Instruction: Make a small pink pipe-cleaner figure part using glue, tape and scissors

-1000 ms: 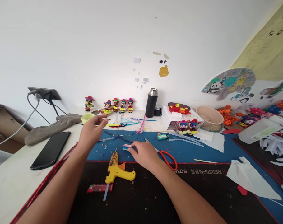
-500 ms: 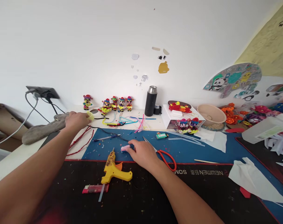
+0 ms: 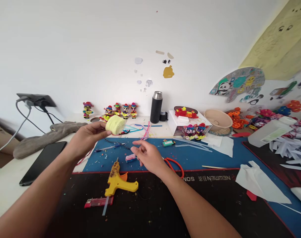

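Observation:
My left hand (image 3: 91, 136) pinches a pale yellow, round spongy piece (image 3: 114, 125) in the air above the back left of the mat. My right hand (image 3: 147, 154) hovers over the blue strip with its fingers apart and nothing in them. Just left of its fingertips lies a small pink and blue piece (image 3: 130, 158). The red-handled scissors (image 3: 174, 165) are partly hidden behind my right hand. A yellow glue gun (image 3: 117, 181) lies nearer to me, across a red lighter (image 3: 97, 202).
Small colourful figures (image 3: 125, 111) stand along the wall, with a black thermos (image 3: 156, 109) to their right. Further right are a white box (image 3: 176, 124) and a beige bowl (image 3: 218, 119). A black phone (image 3: 42, 163) lies at left.
My left hand has lifted the yellow piece and brought it right, uncovering the phone. My right hand has risen slightly with its fingers spread. The view has shifted a little to the right.

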Available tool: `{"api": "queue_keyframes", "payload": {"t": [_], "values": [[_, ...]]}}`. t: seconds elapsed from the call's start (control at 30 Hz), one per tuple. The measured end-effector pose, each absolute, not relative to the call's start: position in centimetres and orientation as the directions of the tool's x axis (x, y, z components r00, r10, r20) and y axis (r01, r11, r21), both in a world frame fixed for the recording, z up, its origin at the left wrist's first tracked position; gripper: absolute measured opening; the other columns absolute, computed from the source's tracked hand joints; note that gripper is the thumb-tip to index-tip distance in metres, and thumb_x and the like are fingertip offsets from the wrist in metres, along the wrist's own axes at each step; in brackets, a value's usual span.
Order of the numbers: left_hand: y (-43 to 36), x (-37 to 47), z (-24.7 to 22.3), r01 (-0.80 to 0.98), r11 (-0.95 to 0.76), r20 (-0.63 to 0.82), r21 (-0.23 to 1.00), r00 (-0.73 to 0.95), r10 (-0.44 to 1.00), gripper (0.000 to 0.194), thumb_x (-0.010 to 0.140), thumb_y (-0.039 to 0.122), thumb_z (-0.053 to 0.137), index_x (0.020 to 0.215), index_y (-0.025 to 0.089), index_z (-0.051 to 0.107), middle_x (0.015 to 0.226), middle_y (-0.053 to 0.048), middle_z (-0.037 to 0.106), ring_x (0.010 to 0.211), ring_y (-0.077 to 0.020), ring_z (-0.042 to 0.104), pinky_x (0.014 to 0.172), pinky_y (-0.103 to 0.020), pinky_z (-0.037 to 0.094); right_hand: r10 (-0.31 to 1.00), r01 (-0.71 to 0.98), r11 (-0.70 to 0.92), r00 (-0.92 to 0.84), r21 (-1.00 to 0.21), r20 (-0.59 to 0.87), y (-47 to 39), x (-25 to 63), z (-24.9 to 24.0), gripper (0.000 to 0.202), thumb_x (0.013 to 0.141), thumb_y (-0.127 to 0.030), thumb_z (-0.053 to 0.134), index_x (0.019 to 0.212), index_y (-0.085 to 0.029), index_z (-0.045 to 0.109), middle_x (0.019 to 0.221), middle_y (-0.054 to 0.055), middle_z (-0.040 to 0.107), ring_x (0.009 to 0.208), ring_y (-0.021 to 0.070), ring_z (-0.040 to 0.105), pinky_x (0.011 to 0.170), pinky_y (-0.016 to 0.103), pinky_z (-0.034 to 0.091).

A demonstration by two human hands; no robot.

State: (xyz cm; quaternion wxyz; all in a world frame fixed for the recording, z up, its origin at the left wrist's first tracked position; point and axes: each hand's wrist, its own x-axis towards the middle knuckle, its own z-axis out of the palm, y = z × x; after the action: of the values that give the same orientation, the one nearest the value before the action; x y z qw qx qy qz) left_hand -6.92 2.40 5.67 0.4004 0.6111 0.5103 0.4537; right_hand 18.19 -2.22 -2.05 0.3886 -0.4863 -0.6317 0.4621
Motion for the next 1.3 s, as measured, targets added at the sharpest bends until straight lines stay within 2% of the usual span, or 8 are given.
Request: {"api": "queue_keyframes", "payload": {"t": [0.1,0.2,0.43,0.6,0.83,0.97,1.07,1.3], "values": [[1.1,-5.4,4.7,0.219,-0.165,0.136,0.962,0.142,0.981,0.050,0.061,0.061,0.098,0.087,0.021,0.082,0.094,-0.008,0.082,0.090,-0.0287,0.070,0.087,-0.039,0.056,0.965,0.001,-0.022,-0.261,-1.000,-0.022,-1.9,18.4,-1.9,0.069,0.101,-0.066,0.065,0.148,-0.017,0.059,0.083,-0.001,0.065,0.051,0.0117,0.064,0.046,0.023,0.040],[0.5,-4.2,3.1,0.252,-0.288,0.235,0.924,0.218,0.947,0.041,0.073,0.060,0.092,0.089,0.024,0.084,0.112,-0.011,0.084,0.116,-0.0368,0.072,0.109,-0.046,0.052,0.952,-0.121,-0.060,-0.304,-0.991,-0.020,-1.7,18.5,-1.6,0.081,0.095,-0.074,0.067,0.155,-0.021,0.050,0.101,0.005,0.070,0.059,0.0132,0.071,0.040,0.020,0.038],[-0.5,-3.4,1.2,0.337,-0.488,0.325,0.805,0.438,0.838,0.030,0.095,0.055,0.075,0.099,0.027,0.085,0.134,-0.010,0.079,0.134,-0.0370,0.068,0.118,-0.049,0.050,0.940,-0.180,-0.026,-0.339,-0.983,0.037,-1.9,18.1,-1.4,0.071,0.086,-0.070,0.080,0.136,-0.024,0.059,0.119,0.010,0.072,0.064,0.0163,0.076,0.037,0.019,0.040],[-0.9,-4.6,2.3,0.324,-0.390,0.284,0.862,0.327,0.901,0.050,0.093,0.059,0.076,0.133,0.030,0.076,0.142,-0.010,0.075,0.132,-0.0368,0.069,0.116,-0.051,0.052,0.979,0.019,0.074,-0.191,-0.997,0.069,-2.3,18.0,-1.2,0.070,0.084,-0.047,0.088,0.145,-0.029,0.059,0.123,0.008,0.072,0.064,0.0136,0.069,0.045,0.023,0.044],[-0.7,-4.5,2.2,0.379,-0.356,0.300,0.854,0.198,0.933,0.050,0.094,0.062,0.074,0.128,0.026,0.079,0.125,-0.010,0.081,0.116,-0.0338,0.073,0.102,-0.046,0.056,0.945,0.381,0.327,-0.125,-0.865,0.302,-3.0,17.8,-2.0,0.076,0.082,-0.031,0.093,0.151,-0.033,0.060,0.136,0.007,0.070,0.067,0.0125,0.063,0.071,0.032,0.056],[-0.8,-4.2,2.2,0.360,-0.408,0.343,0.839,0.230,0.911,0.036,0.094,0.055,0.076,0.113,0.026,0.083,0.117,-0.008,0.082,0.109,-0.0299,0.074,0.097,-0.041,0.056,0.902,0.513,0.429,-0.211,-0.743,0.376,-3.5,17.6,-1.8,0.073,0.085,-0.031,0.092,0.150,-0.032,0.060,0.135,0.009,0.070,0.081,0.0199,0.070,0.082,0.038,0.058],[-0.9,-4.1,2.4,0.338,-0.417,0.355,0.844,0.233,0.905,0.028,0.091,0.051,0.078,0.099,0.025,0.083,0.103,-0.007,0.082,0.099,-0.0275,0.073,0.093,-0.039,0.056,0.892,0.563,0.451,-0.249,-0.693,0.378,-3.6,17.5,-1.5,0.072,0.086,-0.032,0.091,0.151,-0.032,0.059,0.135,0.010,0.070,0.101,0.0279,0.073,0.090,0.042,0.058],[-1.0,-3.7,2.5,0.242,-0.306,0.268,0.921,0.180,0.947,0.030,0.085,0.052,0.083,0.088,0.023,0.078,0.089,-0.004,0.077,0.087,-0.0238,0.069,0.081,-0.034,0.054,0.896,0.532,0.443,-0.245,-0.722,0.369,-3.8,17.4,-1.3,0.074,0.085,-0.030,0.092,0.151,-0.034,0.059,0.137,0.009,0.070,0.111,0.0297,0.072,0.093,0.043,0.058]]}}
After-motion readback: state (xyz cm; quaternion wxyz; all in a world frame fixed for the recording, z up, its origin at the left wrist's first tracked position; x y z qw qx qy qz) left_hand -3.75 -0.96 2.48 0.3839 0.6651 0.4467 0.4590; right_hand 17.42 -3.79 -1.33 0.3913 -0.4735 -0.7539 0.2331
